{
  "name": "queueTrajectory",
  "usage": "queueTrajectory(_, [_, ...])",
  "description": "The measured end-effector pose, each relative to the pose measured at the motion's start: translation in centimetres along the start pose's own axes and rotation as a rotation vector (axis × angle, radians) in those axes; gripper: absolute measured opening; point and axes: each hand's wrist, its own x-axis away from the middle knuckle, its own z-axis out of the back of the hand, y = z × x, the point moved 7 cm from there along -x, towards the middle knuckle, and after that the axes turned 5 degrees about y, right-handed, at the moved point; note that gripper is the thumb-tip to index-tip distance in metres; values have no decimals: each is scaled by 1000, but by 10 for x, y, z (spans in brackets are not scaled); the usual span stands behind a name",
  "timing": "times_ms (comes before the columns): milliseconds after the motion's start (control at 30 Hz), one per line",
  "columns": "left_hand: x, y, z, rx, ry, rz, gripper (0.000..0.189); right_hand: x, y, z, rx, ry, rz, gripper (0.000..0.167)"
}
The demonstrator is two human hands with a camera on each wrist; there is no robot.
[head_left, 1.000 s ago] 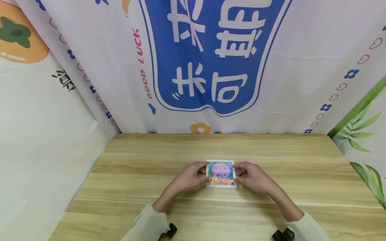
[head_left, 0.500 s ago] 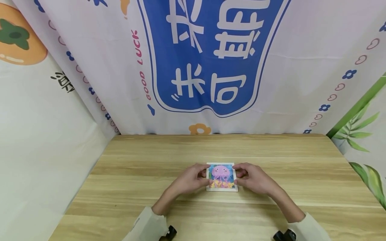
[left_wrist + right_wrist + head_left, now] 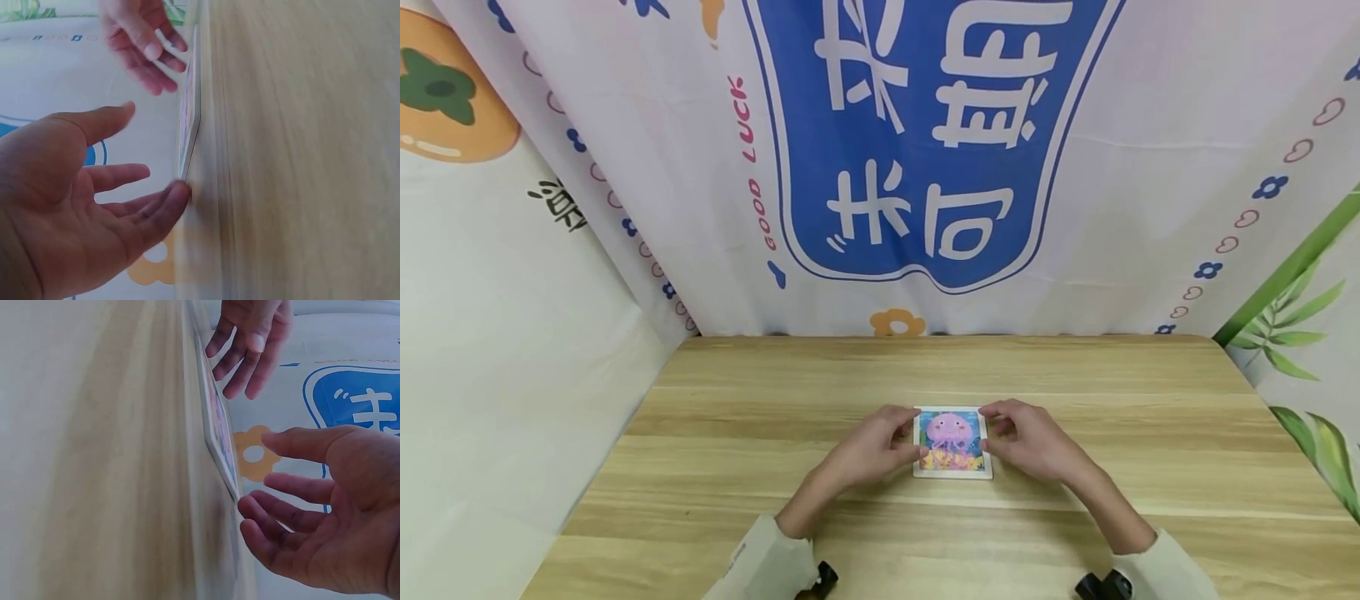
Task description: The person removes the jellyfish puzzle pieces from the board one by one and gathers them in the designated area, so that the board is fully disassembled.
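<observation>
A square picture panel (image 3: pixel 951 442) with a white border lies flat on the wooden table, showing a pink jellyfish over yellow and pink coral. My left hand (image 3: pixel 868 443) is at its left side. In the left wrist view, the thumb stands off the panel while the lower fingertips meet the panel's edge (image 3: pixel 192 125). On the other side is my right hand (image 3: pixel 1037 442), fingers loosely bent. The right wrist view shows its thumb apart from the panel (image 3: pixel 219 434) and its fingertips right at the edge. Neither hand curls round the panel.
The wooden table (image 3: pixel 715 467) reaches back to a white printed curtain (image 3: pixel 1150 167) with a blue panel and lettering. White cloth (image 3: pixel 490 358) hangs on the left; a leaf-printed sheet (image 3: pixel 1307 367) hangs on the right.
The picture panel has slid slightly toward me along the table. Both hands have stayed at its sides, and the right hand has shifted a little away from me since half a second ago.
</observation>
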Motion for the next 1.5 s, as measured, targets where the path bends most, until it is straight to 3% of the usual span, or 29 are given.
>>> queueTrajectory(200, [3,5,1,-229,-16,-46,58,-12,-11,0,16,22,70,39])
queueTrajectory(467, [5,4,4,-343,-111,-99,53,-29,-15,-12,25,-3,36,31])
queueTrajectory(833, [5,6,-2,-415,-196,-176,47,-49,-25,-33,7,-52,69,27])
queueTrajectory(1500, [3,6,-5,-410,-180,-165,41,-64,-28,-52,97,-130,201,27])
